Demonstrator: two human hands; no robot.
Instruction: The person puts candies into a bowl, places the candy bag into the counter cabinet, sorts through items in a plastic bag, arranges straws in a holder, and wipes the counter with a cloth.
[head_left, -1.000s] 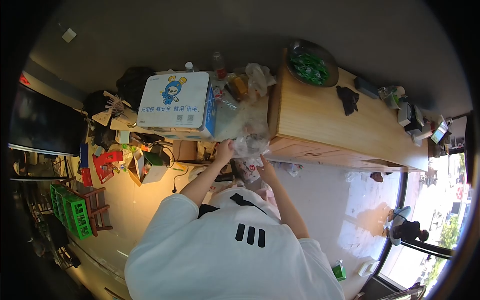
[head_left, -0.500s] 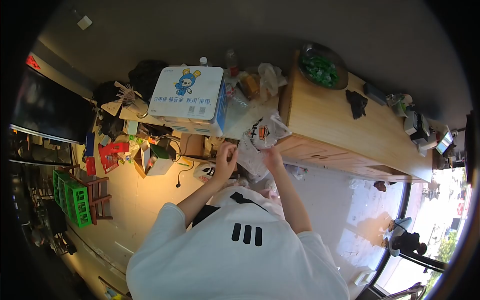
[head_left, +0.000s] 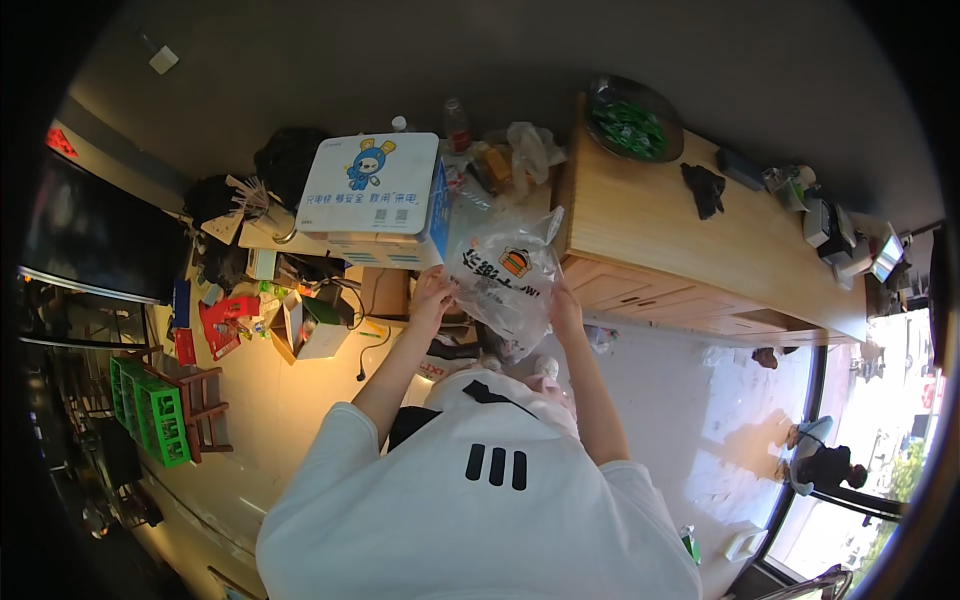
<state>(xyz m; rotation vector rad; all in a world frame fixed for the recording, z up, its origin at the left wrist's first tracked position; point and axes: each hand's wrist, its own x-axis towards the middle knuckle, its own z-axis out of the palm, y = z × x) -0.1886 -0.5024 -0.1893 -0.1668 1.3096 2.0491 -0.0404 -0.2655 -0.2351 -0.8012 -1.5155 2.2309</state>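
Plastic bag point(head_left: 500, 290) is right in front of the white shirt point(head_left: 480, 530), stretched between left hand point(head_left: 433, 297) and right hand point(head_left: 565, 305), each pinching its own side, neither nearer. Long axis points roughly away from the wearer. Past it, leftward: white-topped box point(head_left: 370, 187). Versus half a second ago, it's spread wider, burger print point(head_left: 515, 262) fuller.

Edit: "it's" = bag.

1 head-worn camera looks forward and down, over the white shirt point(head_left: 480, 525), towards the plastic bag point(head_left: 507, 292).
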